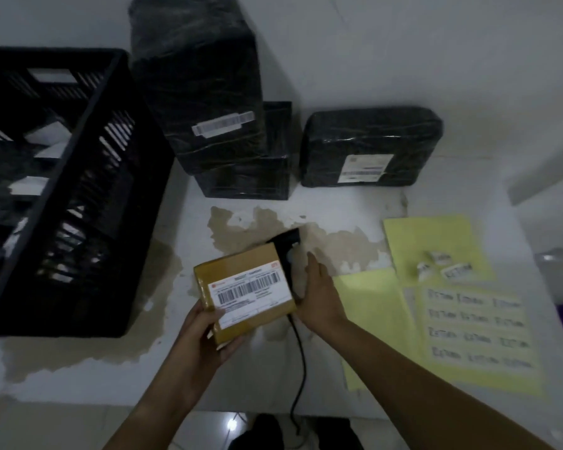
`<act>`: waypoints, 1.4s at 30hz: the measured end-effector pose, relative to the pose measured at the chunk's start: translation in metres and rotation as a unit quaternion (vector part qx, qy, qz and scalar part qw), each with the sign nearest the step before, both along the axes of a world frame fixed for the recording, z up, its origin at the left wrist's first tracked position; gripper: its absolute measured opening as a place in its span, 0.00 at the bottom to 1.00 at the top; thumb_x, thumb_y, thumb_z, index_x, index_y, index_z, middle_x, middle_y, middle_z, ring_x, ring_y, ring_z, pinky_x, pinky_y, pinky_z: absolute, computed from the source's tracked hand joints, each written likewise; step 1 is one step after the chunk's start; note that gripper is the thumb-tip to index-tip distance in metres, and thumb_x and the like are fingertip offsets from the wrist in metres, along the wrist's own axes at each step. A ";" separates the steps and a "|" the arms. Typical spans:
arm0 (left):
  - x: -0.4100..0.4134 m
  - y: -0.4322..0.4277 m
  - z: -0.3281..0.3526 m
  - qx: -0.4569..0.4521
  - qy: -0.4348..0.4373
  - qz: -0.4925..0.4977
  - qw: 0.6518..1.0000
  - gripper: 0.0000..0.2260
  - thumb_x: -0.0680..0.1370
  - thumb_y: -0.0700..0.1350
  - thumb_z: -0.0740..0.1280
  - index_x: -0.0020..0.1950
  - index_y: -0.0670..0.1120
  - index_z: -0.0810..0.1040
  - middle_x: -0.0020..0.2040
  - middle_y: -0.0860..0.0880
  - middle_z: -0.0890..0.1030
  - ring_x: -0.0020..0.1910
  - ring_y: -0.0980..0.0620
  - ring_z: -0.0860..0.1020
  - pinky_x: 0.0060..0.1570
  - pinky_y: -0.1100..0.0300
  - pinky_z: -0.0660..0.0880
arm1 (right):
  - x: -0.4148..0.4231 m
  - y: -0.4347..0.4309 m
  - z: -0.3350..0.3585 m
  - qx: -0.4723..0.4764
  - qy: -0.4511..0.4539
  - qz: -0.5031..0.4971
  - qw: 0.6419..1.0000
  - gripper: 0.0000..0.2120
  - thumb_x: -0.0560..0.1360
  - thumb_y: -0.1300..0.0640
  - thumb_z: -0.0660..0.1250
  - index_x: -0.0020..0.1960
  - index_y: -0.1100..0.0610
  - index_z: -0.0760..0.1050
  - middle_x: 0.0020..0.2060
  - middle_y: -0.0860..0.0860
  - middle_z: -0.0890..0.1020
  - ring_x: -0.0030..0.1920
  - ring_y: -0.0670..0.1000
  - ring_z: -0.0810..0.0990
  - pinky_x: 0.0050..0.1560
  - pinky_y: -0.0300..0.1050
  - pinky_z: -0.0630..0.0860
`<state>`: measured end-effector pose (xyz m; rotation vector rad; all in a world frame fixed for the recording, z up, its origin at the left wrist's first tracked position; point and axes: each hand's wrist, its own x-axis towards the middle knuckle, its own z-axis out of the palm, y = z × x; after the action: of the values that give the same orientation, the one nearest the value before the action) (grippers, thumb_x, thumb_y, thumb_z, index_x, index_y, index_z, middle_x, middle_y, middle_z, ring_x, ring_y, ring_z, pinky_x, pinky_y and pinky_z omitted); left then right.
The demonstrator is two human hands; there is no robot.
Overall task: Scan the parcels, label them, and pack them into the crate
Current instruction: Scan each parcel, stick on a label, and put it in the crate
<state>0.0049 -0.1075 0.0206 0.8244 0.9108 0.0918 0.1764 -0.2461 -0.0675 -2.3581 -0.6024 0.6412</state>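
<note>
Brown parcel (246, 287), frame centre, barcode label up, long axis slanting up-right, gripped at its lower-left corner by left hand (205, 332); right hand (319, 295) clasps scanner (288, 250) just beside its right edge; crate (91, 222) left.

The parcel (244, 287) hides most of the scanner (287, 246), and the left edge crops the crate (117, 206)

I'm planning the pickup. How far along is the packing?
Done: several parcels already lie in the crate. In hand: the left hand holds a brown parcel while the right hand grips the scanner beside it. Left: three black-wrapped parcels wait on the table, and the sticker sheet has labels remaining.
</note>
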 end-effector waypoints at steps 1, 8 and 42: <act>0.002 -0.007 0.000 -0.001 0.001 -0.003 1.000 0.19 0.79 0.44 0.64 0.71 0.49 0.75 0.65 0.46 0.82 0.64 0.46 0.81 0.60 0.47 0.76 | 0.003 -0.015 0.003 0.021 0.003 -0.010 1.000 0.41 0.75 0.46 0.68 0.80 0.55 0.49 0.73 0.55 0.65 0.70 0.57 0.69 0.65 0.53 0.72; 0.032 -0.068 0.001 -0.034 0.012 0.015 0.999 0.21 0.77 0.44 0.65 0.71 0.49 0.76 0.65 0.47 0.82 0.65 0.47 0.80 0.60 0.48 0.78 | 0.060 -0.175 0.028 0.055 -0.028 -0.120 0.991 0.23 0.77 0.56 0.69 0.70 0.52 0.69 0.61 0.49 0.75 0.52 0.50 0.77 0.48 0.42 0.71; 0.113 -0.188 0.027 0.000 -0.005 0.056 0.998 0.20 0.78 0.44 0.66 0.70 0.51 0.76 0.64 0.49 0.82 0.63 0.47 0.82 0.58 0.49 0.78 | 0.161 -0.229 0.018 0.013 0.023 -0.106 0.994 0.09 0.77 0.58 0.64 0.42 0.63 0.76 0.39 0.58 0.80 0.40 0.57 0.77 0.38 0.44 0.68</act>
<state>0.1180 -0.2955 0.0478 0.7709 0.9472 0.1934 0.3378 -0.4755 -0.0496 -2.3349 -0.3319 0.5853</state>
